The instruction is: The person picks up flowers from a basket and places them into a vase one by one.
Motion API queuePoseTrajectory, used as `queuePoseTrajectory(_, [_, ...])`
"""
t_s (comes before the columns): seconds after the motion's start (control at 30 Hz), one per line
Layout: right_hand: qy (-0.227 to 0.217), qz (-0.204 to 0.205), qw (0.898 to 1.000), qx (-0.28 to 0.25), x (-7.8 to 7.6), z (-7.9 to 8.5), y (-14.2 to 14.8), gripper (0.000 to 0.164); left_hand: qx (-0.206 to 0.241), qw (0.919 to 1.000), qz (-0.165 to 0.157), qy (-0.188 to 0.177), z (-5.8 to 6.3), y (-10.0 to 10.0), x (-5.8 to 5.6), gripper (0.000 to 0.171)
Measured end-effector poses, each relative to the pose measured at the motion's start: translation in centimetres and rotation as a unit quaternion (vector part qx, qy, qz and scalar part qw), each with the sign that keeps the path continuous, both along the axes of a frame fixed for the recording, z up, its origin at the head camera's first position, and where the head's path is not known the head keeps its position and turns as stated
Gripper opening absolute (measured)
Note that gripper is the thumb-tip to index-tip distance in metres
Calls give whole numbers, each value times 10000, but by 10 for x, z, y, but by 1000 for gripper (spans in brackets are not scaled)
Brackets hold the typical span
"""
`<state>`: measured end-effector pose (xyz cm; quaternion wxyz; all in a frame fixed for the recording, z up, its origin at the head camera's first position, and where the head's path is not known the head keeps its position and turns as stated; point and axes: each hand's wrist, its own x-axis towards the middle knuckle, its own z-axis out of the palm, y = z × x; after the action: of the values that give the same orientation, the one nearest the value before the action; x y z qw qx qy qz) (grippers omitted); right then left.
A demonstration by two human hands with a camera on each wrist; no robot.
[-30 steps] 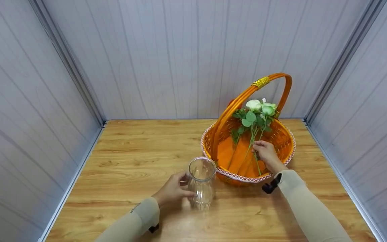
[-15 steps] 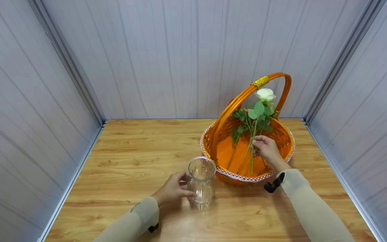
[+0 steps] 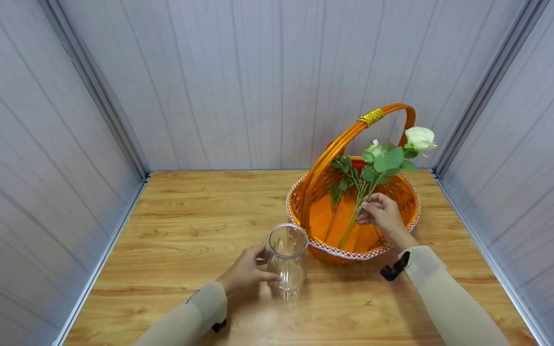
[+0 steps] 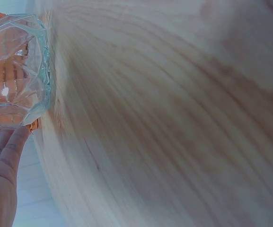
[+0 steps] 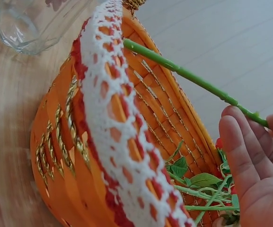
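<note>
With thumb and fingertips, my right hand [image 3: 383,216] pinches the stem of a white rose [image 3: 420,138] over the orange basket [image 3: 349,254]. The bloom leans right, past the basket handle. In the right wrist view, the green stem [image 5: 188,75] slants with its cut end beside the lace rim. My left hand [image 3: 245,273] holds a clear glass vase [image 3: 289,276] from its left side, thumb in front and fingers behind. The vase stands upright on the table, just left of the basket. Its faceted base [image 4: 44,71] shows in the left wrist view.
Other flowers lie in the basket: a pale one [image 3: 374,148], a red one [image 3: 358,164] and leafy stems. The tall arched handle [image 3: 320,168] rises over the basket. Pale panel walls [image 3: 209,86] enclose the wooden table [image 3: 200,202] at the back and sides.
The white rose has come up from among the other flowers, and its bloom has swung right. The right hand has shifted only slightly. The left hand and vase have stayed put.
</note>
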<state>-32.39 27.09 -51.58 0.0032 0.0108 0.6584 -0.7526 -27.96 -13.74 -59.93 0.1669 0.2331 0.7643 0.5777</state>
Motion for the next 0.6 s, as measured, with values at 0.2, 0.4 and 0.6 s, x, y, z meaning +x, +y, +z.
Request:
queuePoseTrajectory(0.2, [403,-21,9991,154,6,4,-1,6,14,10000,-4,-5,-1,0,-1,55])
queuePoseTrajectory(0.4, [684,-110,9974,200,13,16,-8,12,16,9999,-9,-161,-1,0,-1,58])
queuePoseTrajectory(0.6, [874,-188,9957,247,19,29,-17,6,81,9996,0,-265,0,0,0,56])
